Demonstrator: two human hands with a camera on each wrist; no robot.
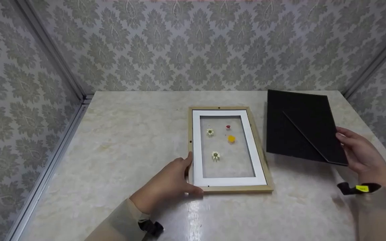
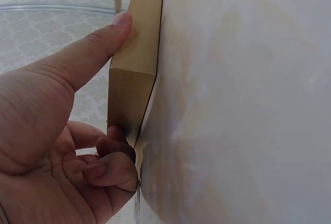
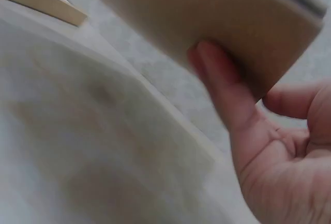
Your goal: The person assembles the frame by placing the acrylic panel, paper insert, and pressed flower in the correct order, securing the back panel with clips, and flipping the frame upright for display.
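A light wooden picture frame (image 1: 238, 189) with a white mat (image 1: 233, 181) lies on the table. Several small dried flowers show within its window, among them a white daisy (image 1: 215, 155) and a yellow bloom (image 1: 231, 139). My left hand (image 1: 169, 180) grips the near left corner, thumb on the near side and curled fingers against the left side, as the left wrist view shows on the wooden edge (image 2: 135, 43). To the right, my right hand (image 1: 364, 155) pinches a black backing board (image 1: 293, 134) by its right edge, tilted above the table. Its brown underside (image 3: 207, 22) appears in the right wrist view.
The pale marbled table (image 1: 119, 134) extends left of the picture frame and in front of it. Patterned wall panels (image 1: 179, 47) enclose the back and both sides. A metal rail (image 1: 45, 174) runs along the left panel's foot.
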